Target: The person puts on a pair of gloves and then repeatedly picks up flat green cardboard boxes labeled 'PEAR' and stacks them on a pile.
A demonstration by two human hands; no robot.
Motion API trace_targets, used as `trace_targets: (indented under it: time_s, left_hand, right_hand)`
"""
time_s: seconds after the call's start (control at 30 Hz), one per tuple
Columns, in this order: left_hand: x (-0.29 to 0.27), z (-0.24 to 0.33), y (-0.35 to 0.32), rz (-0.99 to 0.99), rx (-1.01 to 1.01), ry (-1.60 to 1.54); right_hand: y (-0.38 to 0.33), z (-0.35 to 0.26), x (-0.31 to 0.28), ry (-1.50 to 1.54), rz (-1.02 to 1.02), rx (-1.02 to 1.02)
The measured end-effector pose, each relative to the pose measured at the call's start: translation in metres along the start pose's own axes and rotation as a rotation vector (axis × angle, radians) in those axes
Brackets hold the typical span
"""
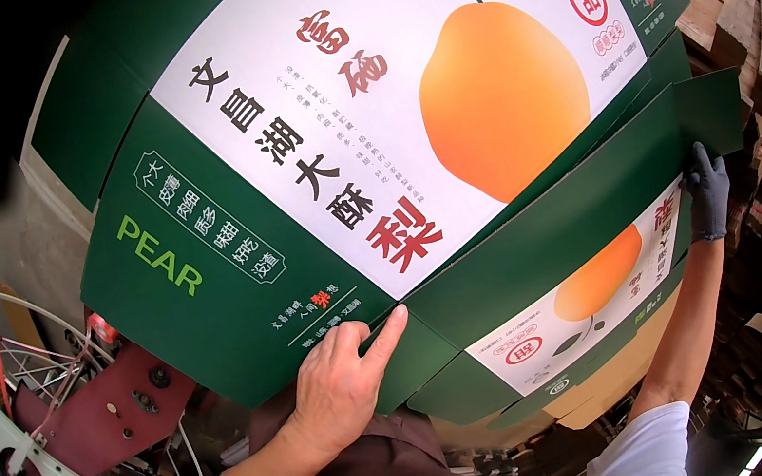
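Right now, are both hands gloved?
No, the left hand is bare, while the right hand wears a dark grey glove.

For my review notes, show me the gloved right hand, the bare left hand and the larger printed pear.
Gloved right hand (711, 197): head view, on the dark glove's middle.
Bare left hand (340, 382): head view, on the back of the hand.
Larger printed pear (504, 99): head view, on its orange body.
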State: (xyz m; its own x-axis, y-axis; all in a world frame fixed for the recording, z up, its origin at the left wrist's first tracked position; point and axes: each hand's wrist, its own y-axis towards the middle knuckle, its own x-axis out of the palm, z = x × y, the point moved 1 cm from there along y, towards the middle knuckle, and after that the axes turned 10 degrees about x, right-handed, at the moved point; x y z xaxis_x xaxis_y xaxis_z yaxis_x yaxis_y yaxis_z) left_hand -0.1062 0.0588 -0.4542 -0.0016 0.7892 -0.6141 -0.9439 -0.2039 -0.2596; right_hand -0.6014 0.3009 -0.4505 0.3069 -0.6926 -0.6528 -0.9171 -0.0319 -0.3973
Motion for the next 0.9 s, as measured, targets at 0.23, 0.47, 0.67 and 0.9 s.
trace_targets:
  time_s: [0.23,0.47,0.67,0.9]
  left_hand:
    - [-0.002,-0.001,0.002,-0.016,-0.003,0.017]
    - [-0.007,-0.001,0.006,-0.096,-0.017,0.022]
    - [-0.016,0.018,0.010,-0.125,-0.103,0.047]
    - [-0.009,0.015,0.012,-0.186,-0.097,0.025]
  right_hand:
    - [0.004,-0.003,0.005,0.009,-0.014,0.007]
    - [0.000,-0.005,0.008,0.028,-0.017,0.025]
    - [-0.001,-0.029,0.031,0.058,0.020,0.019]
    - [0.005,-0.022,0.023,0.024,0.030,0.035]
